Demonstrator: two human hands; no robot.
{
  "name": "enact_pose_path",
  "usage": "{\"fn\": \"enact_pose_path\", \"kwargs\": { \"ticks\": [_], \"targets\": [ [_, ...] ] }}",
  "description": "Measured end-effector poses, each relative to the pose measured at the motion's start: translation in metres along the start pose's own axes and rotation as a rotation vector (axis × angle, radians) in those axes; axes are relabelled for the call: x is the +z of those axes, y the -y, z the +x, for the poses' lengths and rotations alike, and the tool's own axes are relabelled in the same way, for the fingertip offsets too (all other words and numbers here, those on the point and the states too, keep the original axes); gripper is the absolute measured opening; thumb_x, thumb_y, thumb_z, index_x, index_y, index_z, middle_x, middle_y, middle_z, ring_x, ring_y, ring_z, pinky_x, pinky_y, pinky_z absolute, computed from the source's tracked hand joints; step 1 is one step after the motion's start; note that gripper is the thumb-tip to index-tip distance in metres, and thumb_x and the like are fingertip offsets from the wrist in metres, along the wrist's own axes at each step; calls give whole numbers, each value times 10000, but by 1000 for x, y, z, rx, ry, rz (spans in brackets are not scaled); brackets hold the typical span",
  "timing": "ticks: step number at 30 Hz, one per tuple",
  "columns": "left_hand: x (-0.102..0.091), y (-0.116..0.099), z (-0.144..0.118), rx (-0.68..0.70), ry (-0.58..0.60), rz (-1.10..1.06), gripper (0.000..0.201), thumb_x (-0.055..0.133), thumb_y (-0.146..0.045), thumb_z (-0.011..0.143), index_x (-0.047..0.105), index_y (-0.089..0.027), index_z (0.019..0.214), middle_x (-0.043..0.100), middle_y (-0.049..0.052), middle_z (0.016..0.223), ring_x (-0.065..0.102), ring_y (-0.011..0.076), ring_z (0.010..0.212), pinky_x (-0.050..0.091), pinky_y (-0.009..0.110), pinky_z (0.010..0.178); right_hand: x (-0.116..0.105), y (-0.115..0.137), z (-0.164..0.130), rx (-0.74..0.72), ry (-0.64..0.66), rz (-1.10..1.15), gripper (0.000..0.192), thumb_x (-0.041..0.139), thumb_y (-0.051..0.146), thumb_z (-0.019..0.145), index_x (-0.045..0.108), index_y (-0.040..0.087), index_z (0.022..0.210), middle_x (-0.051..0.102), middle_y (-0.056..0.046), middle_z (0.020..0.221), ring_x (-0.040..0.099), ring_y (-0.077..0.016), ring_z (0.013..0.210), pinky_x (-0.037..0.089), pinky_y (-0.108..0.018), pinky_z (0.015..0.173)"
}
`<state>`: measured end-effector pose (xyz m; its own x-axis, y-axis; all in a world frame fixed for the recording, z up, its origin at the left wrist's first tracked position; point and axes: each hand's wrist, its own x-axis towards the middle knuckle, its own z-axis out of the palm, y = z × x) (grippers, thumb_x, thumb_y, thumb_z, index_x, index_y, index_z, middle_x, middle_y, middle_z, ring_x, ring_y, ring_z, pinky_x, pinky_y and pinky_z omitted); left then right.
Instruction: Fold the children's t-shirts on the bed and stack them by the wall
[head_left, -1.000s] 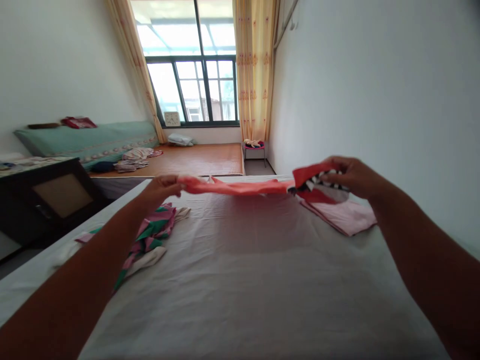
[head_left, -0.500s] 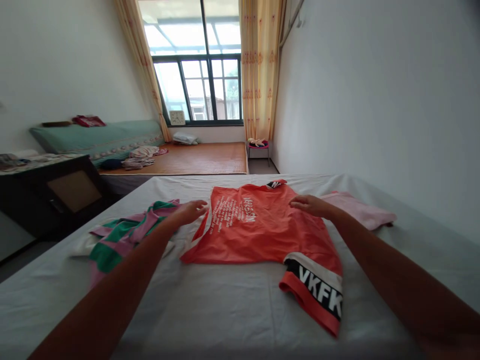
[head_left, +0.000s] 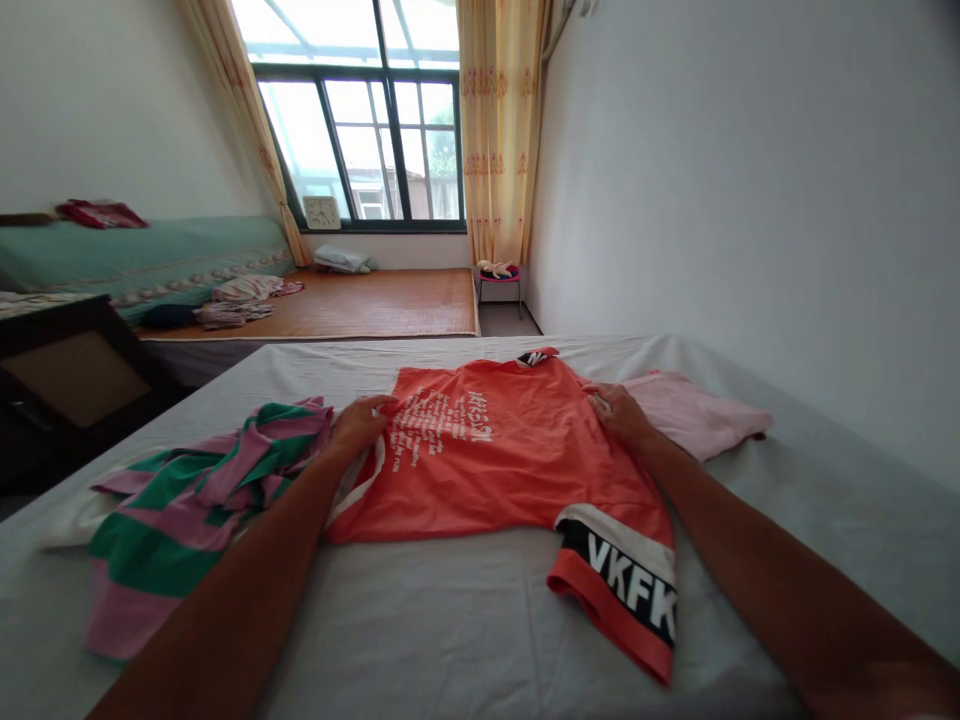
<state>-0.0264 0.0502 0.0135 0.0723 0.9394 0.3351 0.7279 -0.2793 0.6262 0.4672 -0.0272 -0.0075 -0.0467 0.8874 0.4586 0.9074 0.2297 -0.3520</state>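
An orange-red T-shirt with white print lies spread sideways on the white-covered bed. Its near sleeve, with a black VKFK band, points toward me; the far sleeve shows only in part. My left hand is closed on the hem at the shirt's left edge, which is slightly lifted. At the opposite end, my right hand has its bent fingers closed on the cloth near the neckline. A crumpled green and pink striped garment lies left of the shirt, partly behind my left forearm. Just beyond my right hand rests a pink folded garment.
The white sheet covers the bed under the clothes. A second bed with a brown mat stands beyond, below the window. A dark cabinet is at the left, a small stool by the curtain, and a bare wall at the right.
Both hands have come down from above the shirt onto its two ends and closed on the cloth. The view has shifted slightly to the right and down.
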Motion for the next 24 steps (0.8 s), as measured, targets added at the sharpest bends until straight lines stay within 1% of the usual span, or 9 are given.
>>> {"fn": "enact_pose_path", "kwargs": {
  "ticks": [2,6,9,11,14,17,19,22,24],
  "targets": [
    [-12,12,0,0,-46,-10,256,677,-258,566,758,-277,808,724,42,840,616,289,915,457,337,845,1,-3,0,-10,26,-21,345,416,288,889,650,190,1123,667,-105,1157,578,-246,1088,394,-403,1002],
    [-28,22,-5,-34,119,196,324,626,-314,637,756,-236,924,709,64,936,623,277,960,464,351,911,11,-5,-3,-56,135,-74,405,390,326,916,616,163,1211,626,-117,1255,538,-240,1179,346,-403,1051],
    [-24,18,-10,97,152,474,390,560,-355,752,714,-218,1083,645,91,1166,577,267,1097,404,365,1018,19,-4,-6,-20,241,-162,466,373,398,940,557,168,1300,542,-117,1370,465,-254,1271,302,-433,1085],
    [-19,16,-12,207,203,542,378,506,-367,816,701,-227,1108,626,83,1210,560,244,1132,379,348,1046,19,-3,-8,38,290,-232,479,371,417,945,530,186,1334,506,-113,1406,420,-275,1309,286,-472,1088],
    [-19,12,-12,268,293,556,364,460,-351,856,709,-214,1084,634,97,1199,560,241,1136,382,350,1038,4,1,-9,91,298,-302,440,440,365,919,559,187,1303,492,-123,1416,366,-307,1338,295,-493,1074],
    [-29,-5,-15,267,347,562,319,537,-322,799,720,-206,1033,630,111,1202,553,287,1134,393,398,1010,-26,13,-9,33,392,-183,354,552,317,844,649,160,1146,603,-142,1272,501,-301,1196,396,-428,987],
    [-37,-27,-23,292,564,455,286,551,-331,792,722,-212,988,675,79,1088,602,255,1029,442,350,937,-48,26,-12,-37,625,40,315,600,354,806,676,153,1037,688,-106,1060,610,-247,976,472,-348,849],
    [-47,-62,-44,326,994,253,264,595,-383,779,723,-215,937,698,32,939,634,198,866,481,268,816,-66,44,-18,-113,1026,290,315,661,395,745,687,150,942,698,-45,859,625,-185,775,476,-258,670],
    [-54,-76,-61,358,1092,261,251,673,-358,708,729,-220,910,689,29,949,628,198,860,481,259,807,-68,51,-22,-139,1132,302,272,674,343,721,693,145,907,690,-33,821,615,-166,735,453,-232,627]
  ]
}}
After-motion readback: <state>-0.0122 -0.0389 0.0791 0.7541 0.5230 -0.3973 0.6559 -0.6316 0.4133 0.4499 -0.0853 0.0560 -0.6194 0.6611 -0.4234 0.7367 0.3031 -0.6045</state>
